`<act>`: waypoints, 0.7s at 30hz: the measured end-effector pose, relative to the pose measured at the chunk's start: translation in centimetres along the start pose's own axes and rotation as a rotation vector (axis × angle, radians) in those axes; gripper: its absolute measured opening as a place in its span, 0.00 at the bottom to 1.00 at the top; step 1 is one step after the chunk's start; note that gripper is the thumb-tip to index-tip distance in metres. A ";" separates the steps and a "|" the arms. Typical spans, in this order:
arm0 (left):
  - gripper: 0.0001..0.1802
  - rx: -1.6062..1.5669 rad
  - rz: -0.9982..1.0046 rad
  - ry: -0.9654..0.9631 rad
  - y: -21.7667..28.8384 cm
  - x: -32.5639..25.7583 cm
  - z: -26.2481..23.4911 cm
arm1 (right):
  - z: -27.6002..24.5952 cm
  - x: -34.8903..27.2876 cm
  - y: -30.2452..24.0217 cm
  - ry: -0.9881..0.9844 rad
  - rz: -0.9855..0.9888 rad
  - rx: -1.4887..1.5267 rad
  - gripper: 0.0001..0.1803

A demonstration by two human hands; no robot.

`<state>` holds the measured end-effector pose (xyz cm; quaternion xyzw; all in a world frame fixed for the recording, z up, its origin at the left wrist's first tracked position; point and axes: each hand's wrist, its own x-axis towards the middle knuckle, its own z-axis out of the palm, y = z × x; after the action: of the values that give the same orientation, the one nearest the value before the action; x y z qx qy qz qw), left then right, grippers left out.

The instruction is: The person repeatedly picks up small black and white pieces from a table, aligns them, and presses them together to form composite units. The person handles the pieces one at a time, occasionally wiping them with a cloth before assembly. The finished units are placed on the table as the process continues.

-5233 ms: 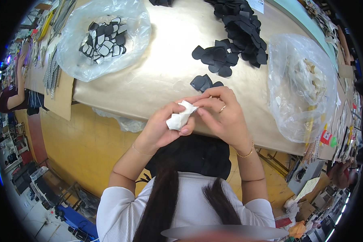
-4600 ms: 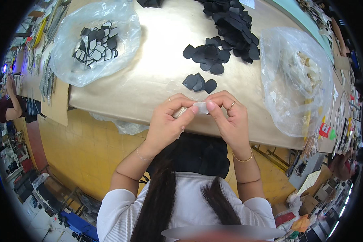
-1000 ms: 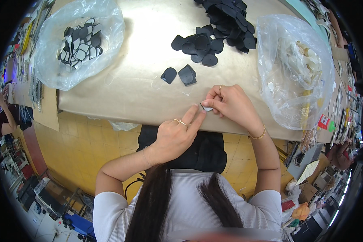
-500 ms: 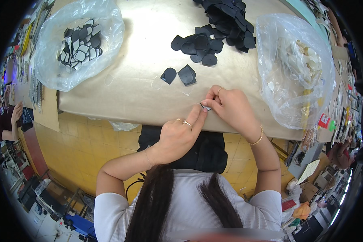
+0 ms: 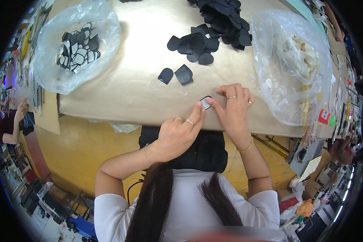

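Note:
A small piece (image 5: 205, 103), rounded at one end, pale on its upper face with a black border, sits at the table's near edge. My left hand (image 5: 177, 135) holds its lower left side at the fingertips; the other fingers are curled under. My right hand (image 5: 234, 111) has its thumb against the piece's right side, with its fingers raised and apart from the thumb. Just beyond, on the table, lie a single black rounded piece (image 5: 165, 76) and a small stack of similar black pieces (image 5: 184, 75).
A clear plastic bag (image 5: 48, 60) at the left contains several black-and-white pieces. Another clear bag (image 5: 266, 92) at the right holds pale scraps. A large heap of black pieces (image 5: 226, 20) is at the back of the tan-covered table (image 5: 137, 101). Other people are visible at both sides.
My right hand has opened from a pinch, its fingers lifting off the piece and spreading. The piece now lies with its pale face showing. My left hand has barely moved.

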<state>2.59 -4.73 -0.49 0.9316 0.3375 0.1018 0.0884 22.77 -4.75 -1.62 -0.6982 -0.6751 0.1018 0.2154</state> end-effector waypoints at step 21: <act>0.29 -2.474 -0.718 0.241 -6.7 -3.4 -3.0 | -3.7 9.0 -4.8 -0.601 -0.384 0.032 0.11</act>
<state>-4.76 -1.58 0.39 0.0742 0.2552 0.3982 0.8779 20.66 3.50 5.16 -0.4940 -0.8255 0.2708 0.0335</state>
